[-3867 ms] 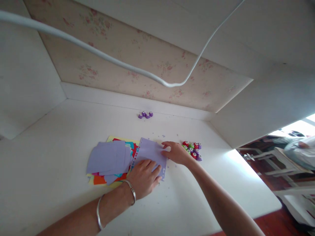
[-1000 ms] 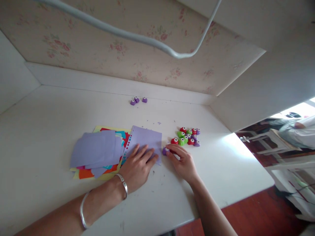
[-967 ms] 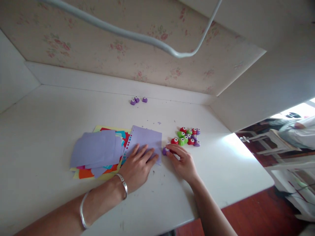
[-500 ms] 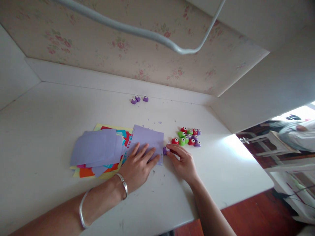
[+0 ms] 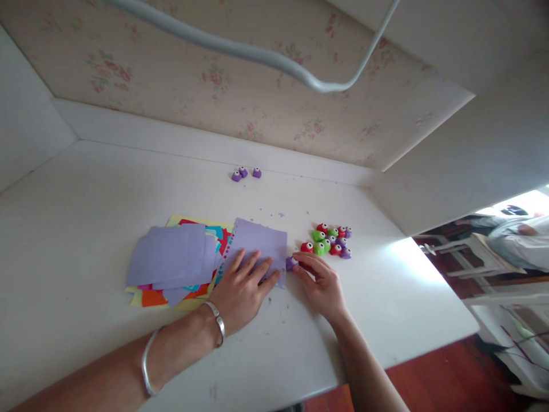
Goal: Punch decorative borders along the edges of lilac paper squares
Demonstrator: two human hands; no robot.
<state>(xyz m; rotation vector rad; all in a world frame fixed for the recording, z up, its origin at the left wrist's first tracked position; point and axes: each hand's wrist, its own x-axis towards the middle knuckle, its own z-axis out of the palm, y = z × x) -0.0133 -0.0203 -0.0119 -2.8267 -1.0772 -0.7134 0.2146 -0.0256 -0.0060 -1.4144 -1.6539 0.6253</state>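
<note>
My left hand (image 5: 242,289) lies with fingers spread on a sheet of purple paper (image 5: 263,243), pressing it to the table. Small shapes are cut out along the sheet's left edge. Between the thumb and fingers of my right hand (image 5: 319,283) is a small purple craft punch (image 5: 291,263) with a white top, at the right edge of the sheet. Part of the punch is hidden by my fingers. Left of the sheet, partly under it, is a pile of coloured paper with purple pieces (image 5: 167,254) on top.
Several red, green and purple punches (image 5: 328,240) are grouped right of the sheet. Three purple punches (image 5: 243,172) stand by the back wall. Tiny paper bits (image 5: 281,215) are scattered on the white table (image 5: 98,212). A pale cable (image 5: 257,54) hangs across the top.
The whole view has shifted slightly. My left hand stays flat on the sheet, and my right hand keeps its hold on the punch at the sheet's edge.
</note>
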